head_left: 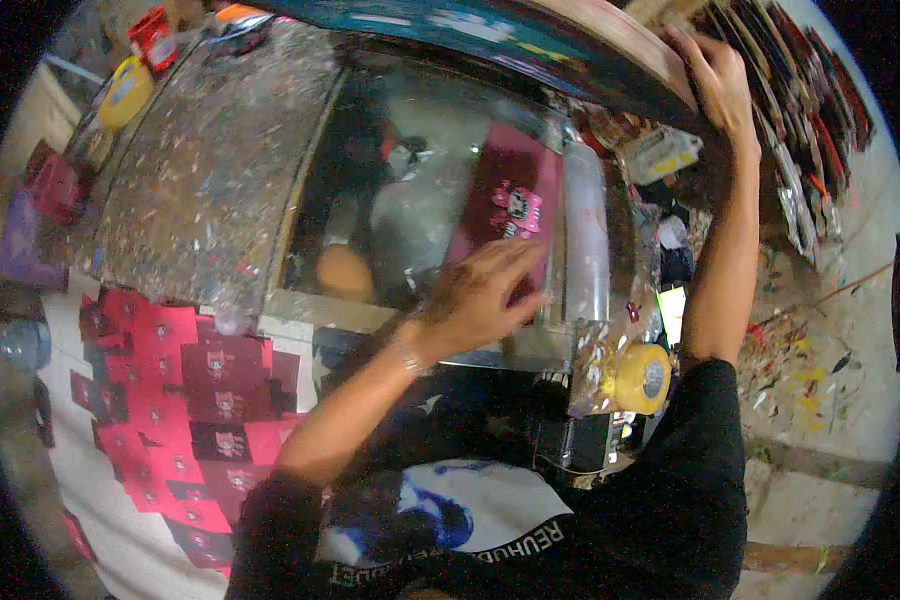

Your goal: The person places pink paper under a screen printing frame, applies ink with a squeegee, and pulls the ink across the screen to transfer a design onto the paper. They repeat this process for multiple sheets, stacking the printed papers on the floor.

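Left hand [485, 295], fingers together, presses the maroon card [515, 200]; right hand [720, 85], apparently gripping, props the raised frame [530, 45]. A slip drops it.

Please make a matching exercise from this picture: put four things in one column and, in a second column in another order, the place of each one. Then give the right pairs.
Things:
1. Left hand
2. Right hand
3. Yellow tape roll
4. Red printed pieces

Places:
A. Spread on a white surface at the lower left
B. Raised, gripping the edge of the lifted frame at the upper right
C. Resting on the dark red piece on the glass plate
D. At the near right corner of the work table, below the glass

Pairs: 1-C, 2-B, 3-D, 4-A
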Demonstrator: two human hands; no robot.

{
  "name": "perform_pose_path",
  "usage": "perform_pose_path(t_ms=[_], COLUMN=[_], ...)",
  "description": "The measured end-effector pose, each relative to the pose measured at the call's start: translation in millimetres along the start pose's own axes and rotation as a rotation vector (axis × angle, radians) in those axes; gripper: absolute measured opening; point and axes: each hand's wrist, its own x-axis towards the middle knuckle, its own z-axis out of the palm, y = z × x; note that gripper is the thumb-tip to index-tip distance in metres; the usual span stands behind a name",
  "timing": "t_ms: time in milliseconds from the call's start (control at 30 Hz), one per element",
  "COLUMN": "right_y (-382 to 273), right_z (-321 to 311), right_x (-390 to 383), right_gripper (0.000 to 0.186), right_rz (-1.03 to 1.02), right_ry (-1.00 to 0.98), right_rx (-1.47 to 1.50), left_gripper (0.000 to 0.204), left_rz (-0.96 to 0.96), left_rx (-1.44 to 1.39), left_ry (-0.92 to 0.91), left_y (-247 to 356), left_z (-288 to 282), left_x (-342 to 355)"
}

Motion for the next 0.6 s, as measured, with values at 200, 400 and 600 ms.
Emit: perform_pose_path(t_ms=[200,400,600], right_y=[-23.7,-11.0,1.5], right_z=[-11.5,1.8,3.1], right_x=[9.7,21.7,35.9], right_gripper=[0.069,0.069,0.044], right_rz=[0.254,0.116,-0.025], right_ry=[0.054,0.145,0.101], right_rx=[0.065,0.179,-0.118], left_gripper=[0.075,0.042,0.079], left_rz=[0.307,0.208,-0.092], left_rx=[0.149,0.445,0.435], left_ry=[-0.473,-0.472,-0.577], left_y=[10.5,-68.5,-120.3], left_z=[160.2,83.3,-34.7], left_x=[67.8,50.3,8.8])
